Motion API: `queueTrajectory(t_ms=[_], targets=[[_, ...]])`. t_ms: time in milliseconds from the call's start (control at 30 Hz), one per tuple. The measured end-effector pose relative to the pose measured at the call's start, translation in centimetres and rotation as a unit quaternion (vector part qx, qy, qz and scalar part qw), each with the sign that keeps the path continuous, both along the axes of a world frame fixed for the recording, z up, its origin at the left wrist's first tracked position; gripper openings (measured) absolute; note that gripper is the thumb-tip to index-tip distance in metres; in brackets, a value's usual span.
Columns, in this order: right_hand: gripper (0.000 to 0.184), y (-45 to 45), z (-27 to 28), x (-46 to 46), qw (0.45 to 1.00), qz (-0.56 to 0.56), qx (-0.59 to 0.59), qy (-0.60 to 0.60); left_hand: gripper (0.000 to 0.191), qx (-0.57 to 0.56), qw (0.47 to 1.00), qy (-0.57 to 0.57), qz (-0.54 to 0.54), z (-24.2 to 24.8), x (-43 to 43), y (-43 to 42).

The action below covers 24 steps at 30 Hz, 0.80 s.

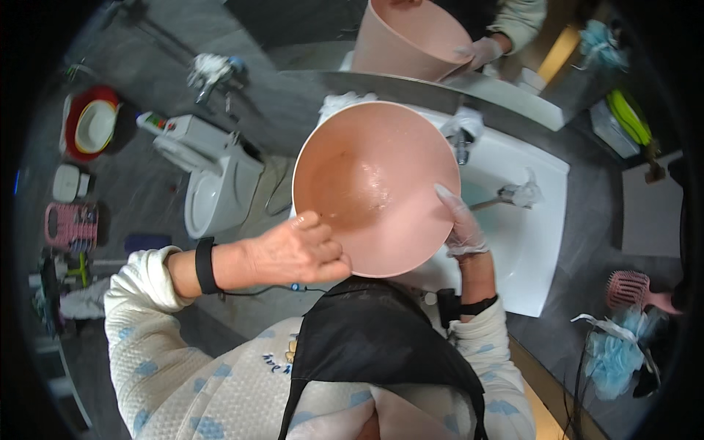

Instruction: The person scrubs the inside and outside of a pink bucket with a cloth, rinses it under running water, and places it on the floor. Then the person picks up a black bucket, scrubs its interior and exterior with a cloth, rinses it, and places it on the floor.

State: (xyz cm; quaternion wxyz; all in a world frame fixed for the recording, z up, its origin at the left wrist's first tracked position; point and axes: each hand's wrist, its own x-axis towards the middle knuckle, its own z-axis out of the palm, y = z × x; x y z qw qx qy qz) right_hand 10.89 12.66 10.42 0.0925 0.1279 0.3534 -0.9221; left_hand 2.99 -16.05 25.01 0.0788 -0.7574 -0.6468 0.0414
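Note:
A pink plastic bucket [407, 242] is tilted so that its wide mouth faces me, over the left part of the white sink. Its inner wall shines wet and has a few small dark specks. My right hand [465, 225], in a clear disposable glove, grips the right rim with the thumb inside. My left hand [308, 250] is bare, its fingers curled over the lower-left rim. The sink basin [522, 264] holds some bluish water. A brush-like tool with a handle [487, 205] lies in it, its head wrapped in clear plastic. Plastic also covers part of the faucet [463, 148].
A wall mirror [319, 88] behind the sink reflects the bucket. The white toilet [212, 187] stands left, near stacked basins [93, 126] and a pink basket [71, 226]. On the right are a pink hairbrush [630, 291], a blue bath puff [613, 357] and a plastic box [613, 129].

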Motion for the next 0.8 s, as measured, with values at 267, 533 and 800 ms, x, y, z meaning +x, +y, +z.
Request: queueTrajectory(t_ms=[267,533,800], targets=[[0.060,-5.3,3.9,-1.6,0.943,0.022,0.307,0.125,0.016,0.159,0.962,-0.022,0.222,-4.6,3.6,-8.1],[0.055,-8.5,4.0,-1.8,0.949,0.019,0.280,0.145,0.016,0.194,0.899,-0.017,0.392,-6.0,8.3,-11.7],[0.051,-7.5,1.5,-1.9,0.960,0.032,0.258,0.108,0.062,0.298,0.846,-0.076,0.436,-5.6,7.0,-12.3]])
